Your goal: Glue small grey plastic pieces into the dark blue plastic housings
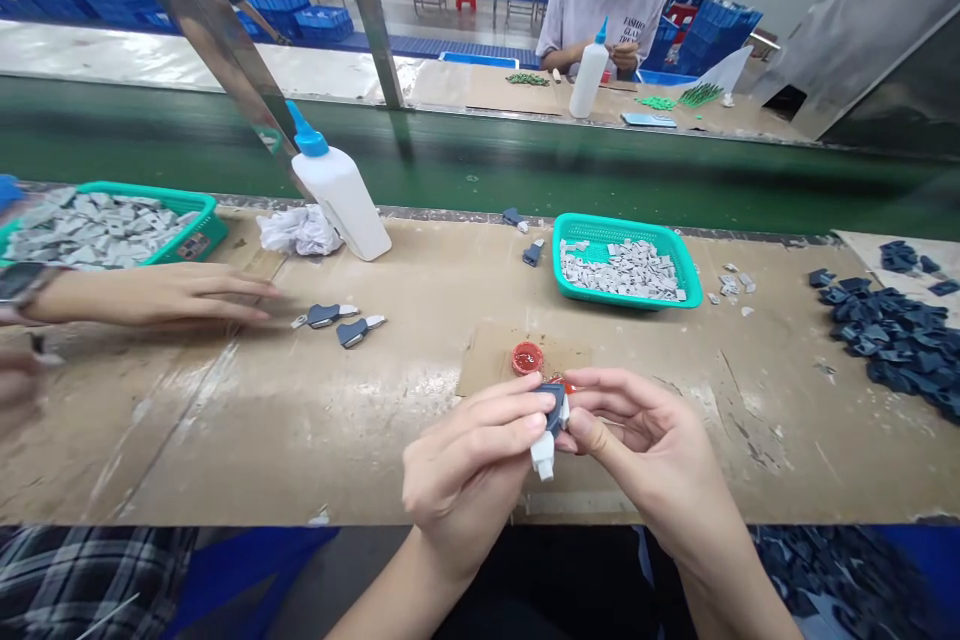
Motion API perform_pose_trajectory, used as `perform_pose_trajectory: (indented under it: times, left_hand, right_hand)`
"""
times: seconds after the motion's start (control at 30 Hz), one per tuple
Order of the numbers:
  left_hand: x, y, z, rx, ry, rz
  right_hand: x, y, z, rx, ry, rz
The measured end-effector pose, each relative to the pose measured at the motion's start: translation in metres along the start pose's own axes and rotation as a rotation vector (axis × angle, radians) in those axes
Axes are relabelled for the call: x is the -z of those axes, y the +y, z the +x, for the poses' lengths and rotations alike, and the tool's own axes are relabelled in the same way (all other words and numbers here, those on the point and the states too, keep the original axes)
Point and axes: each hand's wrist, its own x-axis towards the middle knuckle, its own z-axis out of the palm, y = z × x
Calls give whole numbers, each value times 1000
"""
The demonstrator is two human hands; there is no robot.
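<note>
Blue-and-white plastic part (551,420), long axis pointing down toward the body, held pinched between left hand (469,470) and right hand (645,445), white end nearer the left.

- dark blue and white piece (550,423), near the tabletop's front edge
- teal mesh basket (627,262) of pale grey pieces (622,272)
- navy pieces (892,345) along the right edge
- red dish (527,358)
- white bottle (343,203) with blue cap (308,135)
- tan, white-scuffed tabletop (765,420)
- green belt (480,165)
- black-and-white plaid cloth (90,580)
</note>
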Motion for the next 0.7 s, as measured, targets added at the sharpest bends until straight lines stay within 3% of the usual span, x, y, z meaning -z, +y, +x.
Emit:
perform_pose_trajectory:
  times: [0.13,0.27,0.53,0.7]
  left_hand:
    - [-3,9,2,-78,61,123]
    - [-6,14,1,-136,96,187]
    - [1,12,-4,-35,33,28]
    - [5,6,0,34,-92,-87]
  right_hand:
    - [-5,-1,-6,50,42,-51]
    - [-8,-3,-13,14,98,-76]
    - [-3,2,-17,27,105,-41]
    - [5,2,-8,-32,-67,-40]
